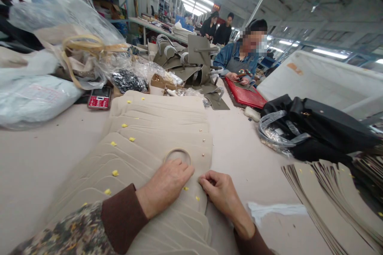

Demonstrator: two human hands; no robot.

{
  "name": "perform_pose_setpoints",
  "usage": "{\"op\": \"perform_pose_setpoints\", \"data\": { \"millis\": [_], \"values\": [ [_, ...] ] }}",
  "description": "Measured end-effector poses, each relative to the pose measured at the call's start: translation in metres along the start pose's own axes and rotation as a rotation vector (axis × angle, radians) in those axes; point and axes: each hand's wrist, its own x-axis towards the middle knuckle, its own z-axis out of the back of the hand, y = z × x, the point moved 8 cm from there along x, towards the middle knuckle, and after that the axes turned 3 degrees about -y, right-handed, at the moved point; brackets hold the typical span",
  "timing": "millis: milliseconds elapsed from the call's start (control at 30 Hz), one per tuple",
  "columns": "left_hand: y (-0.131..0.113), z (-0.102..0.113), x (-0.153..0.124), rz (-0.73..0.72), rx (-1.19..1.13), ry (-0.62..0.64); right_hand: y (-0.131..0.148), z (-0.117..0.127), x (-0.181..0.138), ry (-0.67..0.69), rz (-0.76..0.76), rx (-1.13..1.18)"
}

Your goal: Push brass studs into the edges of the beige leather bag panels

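On table (30, 167) | beige panels (161, 143) | fanned row, long axis near-to-far

Camouflage sleeve (68, 229) with brown cuffs (124, 217)

Two bare hands counted: one left hand (167, 185), one right hand (220, 191). One thin tan ring (178, 150) noted; one red keypad phone (99, 98). Beige panels (161, 127) overlapped too closely to be counted; on them, roughly ten yellow tabs (115, 173) and at least three metal studs (204, 140) seen. Recorded singly: one red board (239, 97), one white strip (278, 209). At least one black handbag (332, 121) made out. Three other people distinguished: one denim-clad co-worker (223, 55), two dark-clothed figures (222, 34). Two ceiling fans (314, 7) tallied.
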Motion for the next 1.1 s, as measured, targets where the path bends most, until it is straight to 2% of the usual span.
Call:
{"op": "perform_pose_setpoints", "data": {
  "millis": [133,233,333,433,600,700,900,1000,1100],
  "values": [
    [0.001,-0.001,0.0,-0.007,0.008,-0.018,0.009,0.0,0.003,-0.014,0.031,-0.074],
    [0.002,-0.002,0.0,-0.009,0.01,-0.022,0.004,0.002,0.004,-0.044,0.023,-0.082],
    [0.002,-0.001,-0.001,-0.003,0.005,-0.028,-0.011,0.006,-0.001,-0.083,-0.053,-0.002],
    [0.002,0.0,-0.001,-0.002,0.008,-0.042,-0.02,0.006,-0.01,-0.057,-0.102,0.11],
    [0.002,-0.001,-0.002,-0.011,0.01,-0.073,0.004,0.007,-0.02,-0.133,0.206,-0.056],
    [0.004,-0.001,-0.002,-0.006,0.01,-0.095,0.01,0.003,-0.02,-0.174,0.26,-0.174],
    [0.004,-0.002,-0.002,-0.02,0.001,-0.092,0.008,-0.003,-0.008,-0.144,0.096,-0.23],
    [0.003,0.007,-0.003,-0.052,-0.037,-0.188,0.01,-0.002,-0.004,-0.129,0.058,-0.252],
    [0.001,0.025,-0.007,-0.148,-0.14,-0.385,0.013,-0.002,-0.002,-0.03,0.076,-0.192]
  ]
}}
